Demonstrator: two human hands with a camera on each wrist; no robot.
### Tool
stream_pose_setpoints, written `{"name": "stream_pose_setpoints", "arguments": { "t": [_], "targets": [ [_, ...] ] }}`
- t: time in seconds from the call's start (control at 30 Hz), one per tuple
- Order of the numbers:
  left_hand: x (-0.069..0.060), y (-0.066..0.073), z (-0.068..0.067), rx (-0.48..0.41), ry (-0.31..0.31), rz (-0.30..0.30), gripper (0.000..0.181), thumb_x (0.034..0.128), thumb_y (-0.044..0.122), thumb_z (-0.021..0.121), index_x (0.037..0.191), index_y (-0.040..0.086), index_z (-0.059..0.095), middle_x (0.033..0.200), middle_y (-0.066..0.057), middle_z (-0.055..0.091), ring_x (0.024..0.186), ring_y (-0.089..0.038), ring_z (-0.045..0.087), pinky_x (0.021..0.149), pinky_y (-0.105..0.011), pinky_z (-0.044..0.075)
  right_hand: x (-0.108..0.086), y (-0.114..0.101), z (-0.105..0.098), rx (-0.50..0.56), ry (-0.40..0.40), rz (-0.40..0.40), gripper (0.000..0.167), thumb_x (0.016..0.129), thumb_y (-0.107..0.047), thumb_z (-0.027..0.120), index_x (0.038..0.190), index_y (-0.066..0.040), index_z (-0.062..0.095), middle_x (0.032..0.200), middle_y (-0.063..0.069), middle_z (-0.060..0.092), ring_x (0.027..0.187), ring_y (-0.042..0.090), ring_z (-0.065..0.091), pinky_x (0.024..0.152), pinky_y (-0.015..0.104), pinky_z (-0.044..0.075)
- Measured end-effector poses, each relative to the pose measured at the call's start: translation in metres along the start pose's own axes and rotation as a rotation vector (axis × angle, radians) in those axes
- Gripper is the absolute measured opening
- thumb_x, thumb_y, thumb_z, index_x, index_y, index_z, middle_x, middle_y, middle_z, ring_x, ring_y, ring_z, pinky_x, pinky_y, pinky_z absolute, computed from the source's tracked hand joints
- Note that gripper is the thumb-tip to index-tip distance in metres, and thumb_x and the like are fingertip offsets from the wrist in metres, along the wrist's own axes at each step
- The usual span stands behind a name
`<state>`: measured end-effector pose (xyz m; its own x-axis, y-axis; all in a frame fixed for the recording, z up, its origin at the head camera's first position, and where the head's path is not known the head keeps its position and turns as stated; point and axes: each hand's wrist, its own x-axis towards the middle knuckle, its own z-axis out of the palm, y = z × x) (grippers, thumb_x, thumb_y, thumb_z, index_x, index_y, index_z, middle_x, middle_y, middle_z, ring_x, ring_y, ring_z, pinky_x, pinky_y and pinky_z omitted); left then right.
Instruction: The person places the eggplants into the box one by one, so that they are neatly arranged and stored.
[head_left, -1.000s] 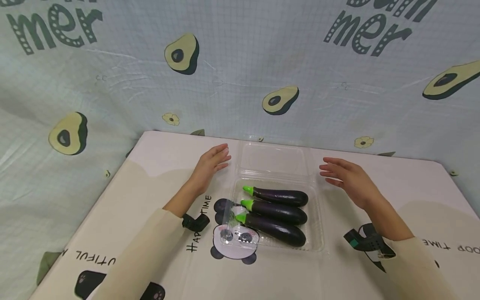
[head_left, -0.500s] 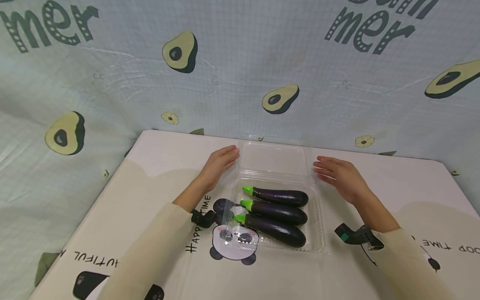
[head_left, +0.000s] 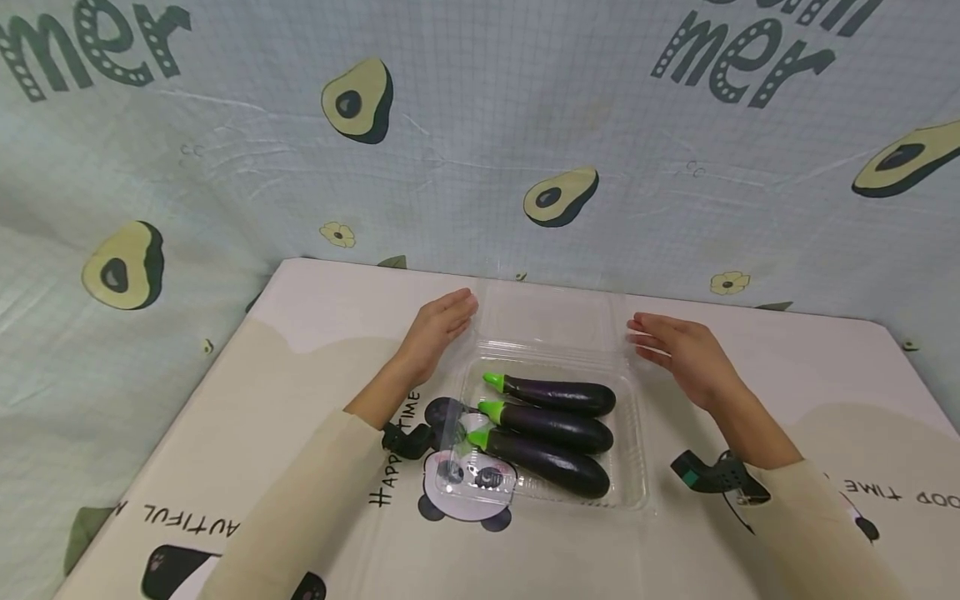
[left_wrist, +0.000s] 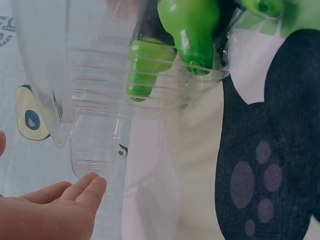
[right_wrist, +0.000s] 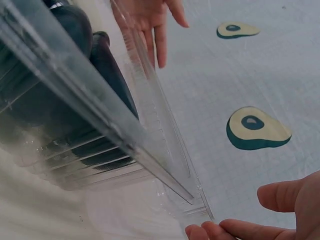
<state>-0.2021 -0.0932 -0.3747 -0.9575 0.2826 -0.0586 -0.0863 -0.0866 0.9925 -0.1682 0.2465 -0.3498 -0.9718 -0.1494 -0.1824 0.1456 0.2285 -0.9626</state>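
Three dark purple eggplants with bright green stems, the far one [head_left: 562,395], the middle one [head_left: 558,428] and the near one [head_left: 551,465], lie side by side in a clear plastic clamshell box [head_left: 638,467]. Its lid [head_left: 551,318] is folded back toward the wall. My left hand [head_left: 437,337] has its fingers straight, with fingertips at the lid's left edge. At the lid's right edge is my right hand [head_left: 692,360], fingers extended and slightly bent. In the right wrist view, the fingertips [right_wrist: 212,231] meet the lid's edge; neither hand curls round it.
The box stands on a printed tablecloth [head_left: 300,367] near the back edge. Directly behind rises a pale sheet [head_left: 465,125] with avocado prints. A clear plastic flap [head_left: 450,467] shows at the box's left side. Each wrist carries a black camera [head_left: 408,440].
Both hands have moved inward to the lid's two side edges, the left hand rightward and the right hand leftward. The eggplants stay in the box.
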Motion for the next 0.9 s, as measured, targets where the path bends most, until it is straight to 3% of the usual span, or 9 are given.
{"name": "stream_pose_setpoints", "arguments": {
  "t": [0.17, 0.27, 0.4, 0.47, 0.67, 0.9],
  "targets": [
    [-0.001, 0.001, 0.001, 0.066, 0.013, 0.043, 0.055, 0.101, 0.015, 0.046, 0.147, -0.008, 0.025, 0.151, -0.02, 0.029, 0.138, -0.026, 0.031, 0.11, -0.034, 0.028, -0.002, -0.002, -0.002, -0.119, 0.017, -0.014, 0.058, 0.103, -0.036, 0.042, 0.143, 0.005, 0.038, 0.142, 0.021, 0.044, 0.12, 0.028, 0.049, 0.092, 0.022, 0.045],
    [-0.002, 0.001, 0.002, 0.14, 0.02, 0.069, 0.053, 0.1, 0.008, 0.047, 0.147, -0.004, 0.027, 0.152, -0.015, 0.031, 0.137, -0.024, 0.033, 0.108, -0.034, 0.031, -0.003, -0.002, -0.004, -0.159, 0.034, -0.021, 0.056, 0.102, -0.038, 0.044, 0.142, 0.002, 0.043, 0.136, 0.009, 0.053, 0.112, 0.026, 0.049, 0.087, 0.024, 0.046],
    [-0.002, 0.001, 0.001, 0.177, 0.004, 0.11, 0.054, 0.0981, -0.001, 0.046, 0.148, -0.002, 0.026, 0.153, -0.013, 0.029, 0.136, -0.024, 0.035, 0.107, -0.035, 0.033, -0.004, -0.003, -0.006, -0.09, 0.027, -0.038, 0.055, 0.101, -0.034, 0.049, 0.141, 0.003, 0.043, 0.118, -0.011, 0.061, 0.097, 0.015, 0.054, 0.081, 0.024, 0.047],
    [-0.003, 0.001, 0.0, 0.187, -0.004, 0.125, 0.055, 0.0975, -0.003, 0.046, 0.149, -0.002, 0.025, 0.153, -0.014, 0.029, 0.136, -0.024, 0.035, 0.107, -0.035, 0.034, -0.005, -0.004, -0.006, -0.014, 0.011, -0.04, 0.057, 0.1, -0.032, 0.052, 0.141, 0.006, 0.04, 0.113, -0.014, 0.061, 0.091, 0.011, 0.059, 0.077, 0.021, 0.048],
    [-0.004, 0.003, -0.002, 0.151, -0.025, 0.151, 0.055, 0.0976, -0.005, 0.045, 0.148, -0.003, 0.024, 0.153, -0.015, 0.029, 0.136, -0.025, 0.036, 0.106, -0.033, 0.034, -0.008, -0.009, -0.005, 0.135, -0.045, -0.022, 0.061, 0.098, -0.028, 0.055, 0.146, 0.004, 0.032, 0.122, -0.004, 0.054, 0.09, 0.013, 0.068, 0.075, 0.018, 0.051],
    [-0.006, 0.007, -0.004, 0.102, -0.045, 0.184, 0.056, 0.0975, -0.006, 0.045, 0.149, -0.004, 0.022, 0.152, -0.018, 0.028, 0.137, -0.026, 0.034, 0.108, -0.035, 0.032, -0.013, -0.009, -0.004, 0.138, -0.079, -0.095, 0.068, 0.1, -0.029, 0.051, 0.151, 0.0, 0.016, 0.14, 0.014, 0.038, 0.097, 0.016, 0.067, 0.083, 0.021, 0.051]
  ]
}}
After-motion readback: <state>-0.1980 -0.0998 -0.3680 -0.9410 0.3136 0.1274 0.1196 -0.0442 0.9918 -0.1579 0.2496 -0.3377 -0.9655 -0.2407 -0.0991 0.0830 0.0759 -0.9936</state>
